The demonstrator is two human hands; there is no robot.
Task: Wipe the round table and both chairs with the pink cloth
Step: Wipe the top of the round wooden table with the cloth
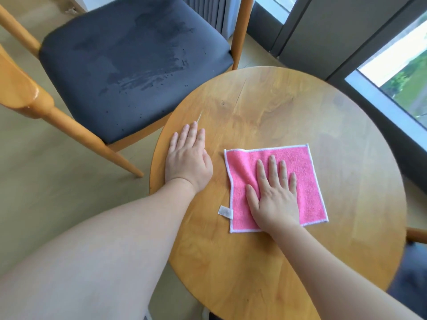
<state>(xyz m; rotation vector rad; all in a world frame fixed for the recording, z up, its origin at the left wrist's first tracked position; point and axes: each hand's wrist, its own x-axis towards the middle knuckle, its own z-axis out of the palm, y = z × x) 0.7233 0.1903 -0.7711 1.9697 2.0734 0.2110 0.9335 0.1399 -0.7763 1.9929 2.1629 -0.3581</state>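
A pink cloth [307,181] with a white hem lies spread flat on the round wooden table [323,116]. My right hand [275,195] presses flat on the cloth, fingers straight and spread. My left hand [188,158] rests flat on the bare tabletop near its left edge, a short way left of the cloth. A chair [129,61] with a dark padded seat and light wooden legs stands at the upper left; its seat shows damp streaks and drops. At the right edge, a wooden piece [416,235] pokes out from behind the table, perhaps part of a second chair.
A wooden chair back [20,88] juts in at the left edge. Dark-framed glass panels [381,65] run along the right behind the table. A radiator [208,10] stands at the top centre. Pale flooring [57,192] surrounds the furniture.
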